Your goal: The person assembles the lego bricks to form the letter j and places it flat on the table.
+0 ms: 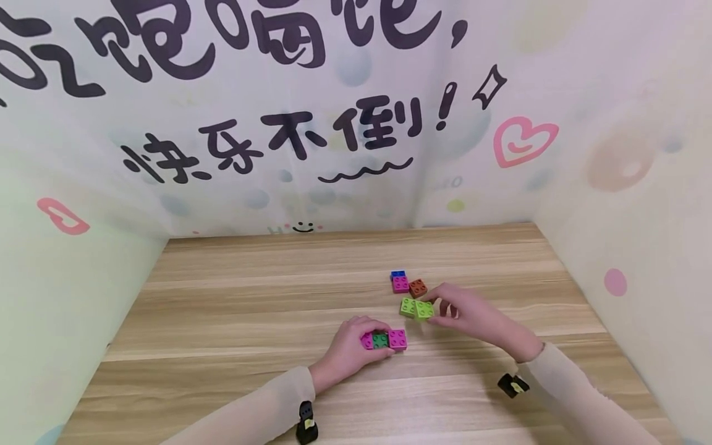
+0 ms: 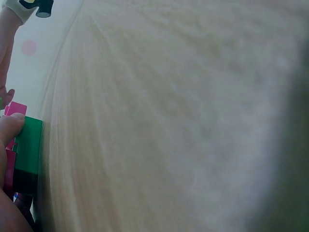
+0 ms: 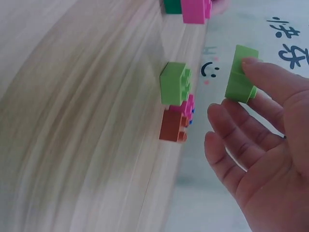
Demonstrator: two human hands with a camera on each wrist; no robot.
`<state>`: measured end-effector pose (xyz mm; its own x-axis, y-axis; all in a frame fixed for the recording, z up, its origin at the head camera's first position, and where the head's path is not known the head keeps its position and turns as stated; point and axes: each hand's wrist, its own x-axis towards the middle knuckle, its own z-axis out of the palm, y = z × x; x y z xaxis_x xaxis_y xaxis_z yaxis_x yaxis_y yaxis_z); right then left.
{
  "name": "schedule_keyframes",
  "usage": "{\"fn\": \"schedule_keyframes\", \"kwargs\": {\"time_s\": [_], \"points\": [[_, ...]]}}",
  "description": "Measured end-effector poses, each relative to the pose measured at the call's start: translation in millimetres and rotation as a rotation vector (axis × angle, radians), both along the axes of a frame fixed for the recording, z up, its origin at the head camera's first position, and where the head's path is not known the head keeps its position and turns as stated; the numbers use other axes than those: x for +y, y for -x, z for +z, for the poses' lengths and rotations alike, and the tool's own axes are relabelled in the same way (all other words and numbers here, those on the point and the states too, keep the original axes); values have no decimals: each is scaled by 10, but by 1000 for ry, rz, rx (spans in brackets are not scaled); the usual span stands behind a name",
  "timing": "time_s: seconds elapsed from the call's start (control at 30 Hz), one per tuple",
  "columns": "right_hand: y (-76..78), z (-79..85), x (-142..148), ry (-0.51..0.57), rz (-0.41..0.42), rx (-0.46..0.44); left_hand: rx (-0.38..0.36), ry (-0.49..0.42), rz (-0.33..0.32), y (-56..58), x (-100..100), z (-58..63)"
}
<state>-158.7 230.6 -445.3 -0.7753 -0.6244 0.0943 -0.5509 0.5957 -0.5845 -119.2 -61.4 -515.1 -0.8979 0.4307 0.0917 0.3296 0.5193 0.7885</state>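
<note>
My left hand [image 1: 356, 346] rests low on the table, its fingers and thumb gripping a dark green block [image 1: 380, 341] in a row with magenta blocks. One magenta block [image 1: 397, 340] sticks out at the right end; another magenta block [image 1: 366, 341] is partly covered by the fingers. In the left wrist view, the dark green block [image 2: 29, 150] shows beside the thumb. My right hand [image 1: 467, 312] pinches a lime green block [image 3: 242, 72] between thumb and finger, raised off the table. A second lime green block [image 3: 174, 84] stands on the table just left of it.
Behind the right hand, a brown-orange block [image 1: 418, 287] sits beside a magenta block [image 1: 400, 284], with a blue block [image 1: 397, 274] at the back. The wood-grain table [image 1: 250, 290] meets printed walls at the back and both sides.
</note>
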Motion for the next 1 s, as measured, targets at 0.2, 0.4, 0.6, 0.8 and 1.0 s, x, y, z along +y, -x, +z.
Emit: {"fn": "schedule_keyframes", "kwargs": {"time_s": [0.2, 0.4, 0.6, 0.8, 1.0], "points": [[-55, 3, -94, -14, 33, -12, 9, 0, -2, -2, -6, -19], [-125, -22, -190, -3, 66, -30, 16, -5, 0, -2, -3, -21], [-172, -68, -264, 38, 101, -21, 14, -16, -8, -4, -1, 10], [-184, -143, -318, 70, 135, 0, 26, -8, -7, -11, -2, 23], [-198, -176, -376, 81, 142, 1, 25, -20, -5, -13, -7, 26]]}}
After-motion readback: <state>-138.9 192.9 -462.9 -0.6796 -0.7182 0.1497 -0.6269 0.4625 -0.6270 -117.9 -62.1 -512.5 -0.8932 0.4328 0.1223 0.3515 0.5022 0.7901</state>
